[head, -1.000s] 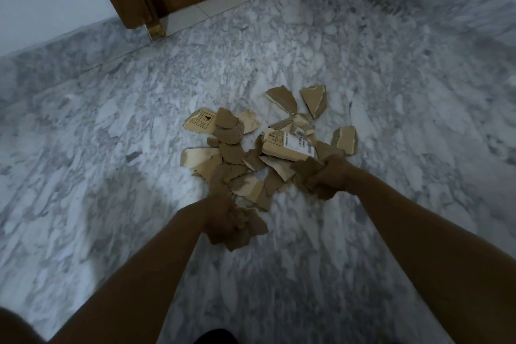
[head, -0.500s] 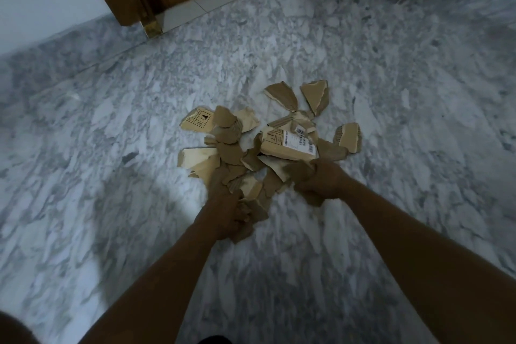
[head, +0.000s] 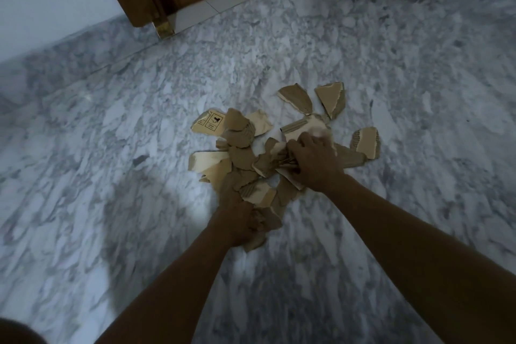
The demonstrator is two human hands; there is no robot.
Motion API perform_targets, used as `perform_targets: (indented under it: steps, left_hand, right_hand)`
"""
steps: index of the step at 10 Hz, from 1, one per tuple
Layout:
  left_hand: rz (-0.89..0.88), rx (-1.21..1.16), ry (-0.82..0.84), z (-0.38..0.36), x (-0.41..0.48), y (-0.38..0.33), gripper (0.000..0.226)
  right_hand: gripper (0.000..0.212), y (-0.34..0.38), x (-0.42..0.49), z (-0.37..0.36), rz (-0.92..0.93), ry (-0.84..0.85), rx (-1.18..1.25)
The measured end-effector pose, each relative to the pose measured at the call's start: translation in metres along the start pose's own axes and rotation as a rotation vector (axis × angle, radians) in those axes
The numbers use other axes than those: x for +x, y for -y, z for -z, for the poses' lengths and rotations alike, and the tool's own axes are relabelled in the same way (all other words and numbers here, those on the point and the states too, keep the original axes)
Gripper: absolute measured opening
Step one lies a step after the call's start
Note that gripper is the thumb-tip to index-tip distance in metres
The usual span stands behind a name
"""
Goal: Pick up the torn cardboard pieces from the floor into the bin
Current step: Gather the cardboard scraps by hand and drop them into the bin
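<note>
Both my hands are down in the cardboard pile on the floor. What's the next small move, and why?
Probably lift the right hand with its handful. Its fingers curl round pieces in the middle of the pile, and the left hand grips more at the near edge. No bin is in view, so carrying likely follows.

Grey-white marble floor (head: 111,148); torn cardboard pieces (head: 243,153) heaped on it, mid-frame.

**Torn cardboard heaped on the floor (head: 111,148)**

The torn cardboard pieces (head: 243,156), brown and tan with ragged edges, lie overlapping in a loose pile. A printed scrap (head: 208,124) sits at 10 o'clock, two pointed scraps (head: 296,98) at 1 o'clock, and a ribbed scrap (head: 367,142) at 3 o'clock.
</note>
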State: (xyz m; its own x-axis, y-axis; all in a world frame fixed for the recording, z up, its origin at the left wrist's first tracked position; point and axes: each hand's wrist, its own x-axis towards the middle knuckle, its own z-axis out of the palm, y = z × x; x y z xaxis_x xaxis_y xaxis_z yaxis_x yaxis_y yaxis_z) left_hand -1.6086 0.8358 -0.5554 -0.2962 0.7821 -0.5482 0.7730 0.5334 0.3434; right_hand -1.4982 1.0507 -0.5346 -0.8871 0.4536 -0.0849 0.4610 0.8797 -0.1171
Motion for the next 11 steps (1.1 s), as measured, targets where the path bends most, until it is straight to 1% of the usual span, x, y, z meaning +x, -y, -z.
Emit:
perform_targets:
  steps: [1, 2, 3, 4, 5, 6, 7, 8, 9, 10, 11]
  left_hand:
    - [0.034, -0.001, 0.116, 0.007, 0.003, -0.003, 0.034]
    - [0.090, 0.010, 0.242, 0.027, 0.007, -0.005, 0.033]
    - [0.081, 0.049, 0.361, 0.063, 0.015, -0.008, 0.031]
    - [0.018, 0.022, 0.399, 0.100, 0.023, -0.027, 0.021]
    - [-0.011, 0.029, 0.416, 0.122, 0.027, -0.053, 0.022]
    - [-0.025, 0.011, 0.266, 0.120, 0.038, -0.078, 0.024]
    - [-0.017, 0.021, 0.083, 0.100, 0.056, -0.092, 0.068]
    - [-0.006, -0.025, -0.079, 0.060, 0.088, -0.083, 0.097]
    - [0.031, 0.063, -0.133, 0.046, 0.082, -0.097, 0.098]
    - [0.101, 0.081, -0.176, 0.049, 0.065, -0.118, 0.069]
    - [0.094, 0.074, -0.238, 0.046, 0.067, -0.119, 0.069]
  right_hand:
    - [0.046, -0.001, -0.019, 0.010, -0.010, -0.055, 0.335]
    - [0.053, -0.026, -0.032, 0.041, -0.219, -0.085, 0.743]
    - [0.062, -0.051, -0.041, 0.073, -0.537, -0.011, 1.317]
    - [0.053, -0.063, -0.048, 0.087, -0.667, -0.016, 1.561]
    - [0.045, -0.081, -0.059, 0.094, -0.770, -0.079, 1.561]
    - [0.041, -0.113, -0.081, 0.091, -0.840, -0.054, 1.447]
    - [0.035, -0.131, -0.108, 0.069, -0.874, 0.068, 1.213]
    - [0.045, -0.127, -0.129, 0.032, -0.989, 0.175, 0.853]
    - [0.057, -0.114, -0.144, 0.006, -1.079, 0.248, 0.536]
    - [0.050, -0.109, -0.148, 0.007, -0.989, 0.260, 0.497]
    - [0.058, -0.112, -0.141, 0.018, -0.919, 0.360, 0.623]
